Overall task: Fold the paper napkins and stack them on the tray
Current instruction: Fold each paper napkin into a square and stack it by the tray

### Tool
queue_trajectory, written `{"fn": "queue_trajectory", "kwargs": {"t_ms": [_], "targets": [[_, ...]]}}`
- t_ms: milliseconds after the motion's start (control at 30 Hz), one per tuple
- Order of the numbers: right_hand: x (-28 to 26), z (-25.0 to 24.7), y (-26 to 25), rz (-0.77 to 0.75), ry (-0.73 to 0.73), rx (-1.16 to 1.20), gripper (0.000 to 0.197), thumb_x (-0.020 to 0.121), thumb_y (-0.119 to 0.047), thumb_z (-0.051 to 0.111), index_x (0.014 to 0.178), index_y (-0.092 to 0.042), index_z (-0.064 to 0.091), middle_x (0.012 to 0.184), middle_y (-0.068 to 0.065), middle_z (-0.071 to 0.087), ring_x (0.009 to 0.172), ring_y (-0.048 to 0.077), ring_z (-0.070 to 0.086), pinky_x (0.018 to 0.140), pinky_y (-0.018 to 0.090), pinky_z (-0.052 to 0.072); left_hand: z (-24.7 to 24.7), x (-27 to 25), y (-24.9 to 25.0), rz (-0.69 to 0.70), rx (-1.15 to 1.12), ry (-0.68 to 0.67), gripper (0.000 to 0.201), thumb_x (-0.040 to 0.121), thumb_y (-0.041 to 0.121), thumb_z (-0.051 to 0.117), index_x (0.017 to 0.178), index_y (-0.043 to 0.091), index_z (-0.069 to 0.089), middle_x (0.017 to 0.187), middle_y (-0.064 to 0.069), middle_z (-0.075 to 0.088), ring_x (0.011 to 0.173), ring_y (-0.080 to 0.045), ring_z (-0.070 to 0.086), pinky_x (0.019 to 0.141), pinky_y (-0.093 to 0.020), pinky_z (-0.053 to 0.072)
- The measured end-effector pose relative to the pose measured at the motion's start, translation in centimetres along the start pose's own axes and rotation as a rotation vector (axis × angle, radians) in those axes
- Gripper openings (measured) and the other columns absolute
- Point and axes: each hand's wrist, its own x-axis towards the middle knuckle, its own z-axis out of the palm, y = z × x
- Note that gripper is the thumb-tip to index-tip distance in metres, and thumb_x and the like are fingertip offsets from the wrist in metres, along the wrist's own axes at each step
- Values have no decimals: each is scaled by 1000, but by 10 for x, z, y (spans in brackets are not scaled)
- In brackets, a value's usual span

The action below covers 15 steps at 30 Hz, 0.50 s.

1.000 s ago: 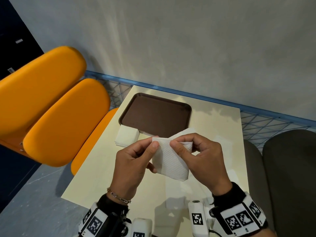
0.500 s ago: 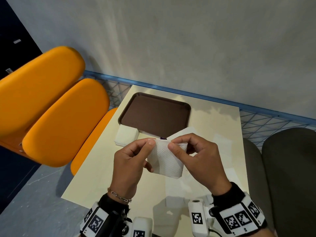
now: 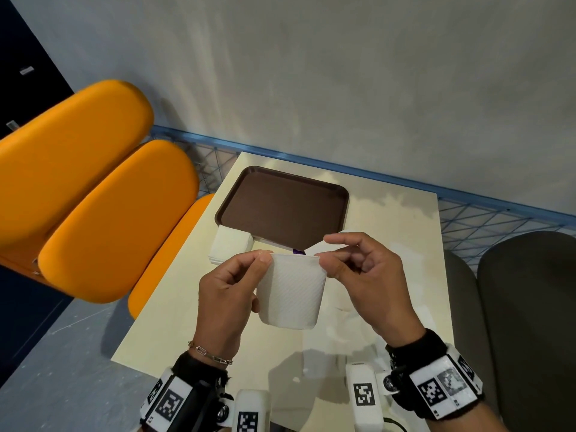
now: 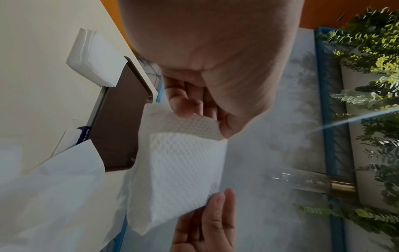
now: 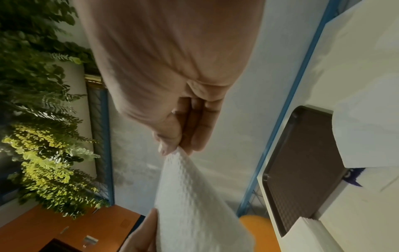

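Observation:
Both my hands hold one white paper napkin (image 3: 291, 294) in the air above the cream table (image 3: 389, 213). My left hand (image 3: 230, 285) pinches its upper left corner and my right hand (image 3: 358, 269) pinches its upper right corner. The napkin (image 4: 183, 167) hangs doubled over, textured, with its fold at the bottom. In the right wrist view the napkin (image 5: 194, 204) runs down from my thumb and fingertips (image 5: 172, 145). The brown tray (image 3: 283, 207) lies beyond my hands with nothing on it. A pile of white napkins (image 3: 229, 246) sits at the tray's near left corner.
Orange padded seats (image 3: 103, 213) stand left of the table, grey seats (image 3: 523, 322) to the right. A blue wire rail (image 3: 498, 219) and a grey wall close the far side. A white wrapper with purple print (image 3: 299, 251) lies under the tray's near edge.
The napkin has been turned from a slanted hold to hanging square between both hands. My hands have moved slightly apart, each now at an upper corner.

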Motion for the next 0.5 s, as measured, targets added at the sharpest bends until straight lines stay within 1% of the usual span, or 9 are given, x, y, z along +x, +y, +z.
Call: {"fn": "queue_trajectory", "kwargs": {"t_ms": [67, 100, 133, 167, 233, 300, 400, 467, 500], "targets": [[4, 3, 4, 66, -55, 14, 41, 93, -14, 79, 128, -28, 65, 102, -3, 82, 99, 18, 76, 93, 35, 60, 0, 2, -3, 0, 21, 9, 16, 96, 25, 72, 90, 36, 81, 91, 13, 76, 77, -12, 59, 50, -28, 48], [5, 4, 6, 106, -87, 15, 48, 91, -18, 81, 134, -29, 61, 106, -5, 81, 99, 16, 76, 92, 30, 58, -1, 3, -4, -2, 33, 14, 17, 96, 26, 72, 89, 38, 81, 92, 14, 75, 78, -12, 59, 49, -27, 48], [5, 6, 9, 138, -109, 6, 54, 89, -21, 84, 136, -30, 59, 105, -6, 81, 95, 15, 75, 89, 27, 58, -1, 4, -5, -7, 42, 18, 17, 96, 27, 72, 88, 40, 81, 92, 15, 75, 79, -12, 60, 49, -26, 48], [5, 7, 12, 157, -115, -10, 56, 87, -22, 85, 136, -31, 60, 98, -6, 80, 88, 14, 74, 86, 26, 57, -2, 5, -6, -13, 45, 20, 16, 96, 28, 72, 89, 40, 81, 92, 16, 75, 80, -13, 60, 49, -26, 48], [4, 10, 16, 170, -91, -33, 49, 88, -16, 85, 130, -32, 64, 82, -1, 76, 78, 15, 71, 83, 29, 57, -3, 8, -8, -19, 45, 22, 11, 95, 29, 73, 94, 36, 81, 93, 16, 75, 83, -16, 61, 50, -26, 49], [4, 12, 18, 166, -49, -25, 44, 88, -12, 85, 125, -30, 67, 77, 4, 76, 76, 18, 73, 86, 34, 59, -4, 10, -10, -12, 57, 21, 9, 95, 28, 73, 98, 33, 80, 93, 15, 76, 83, -15, 62, 50, -25, 49], [8, 16, 20, 195, -27, -17, 48, 89, -14, 84, 131, -28, 64, 82, 2, 79, 83, 18, 77, 90, 32, 59, -5, 12, -12, -4, 71, 25, 9, 95, 29, 72, 97, 34, 79, 91, 16, 75, 82, -13, 64, 51, -26, 51], [9, 17, 23, 251, -81, -6, 60, 88, -21, 86, 140, -32, 57, 92, 1, 81, 90, 18, 78, 94, 33, 59, -6, 13, -14, -3, 81, 37, 9, 97, 30, 70, 97, 33, 79, 90, 16, 74, 84, -14, 62, 53, -29, 50], [9, 18, 24, 272, -126, -17, 66, 86, -23, 88, 141, -34, 54, 96, 0, 82, 92, 17, 78, 94, 33, 59, -7, 15, -14, -3, 82, 43, 10, 97, 31, 70, 97, 32, 79, 90, 16, 73, 84, -14, 61, 53, -30, 50]]}}
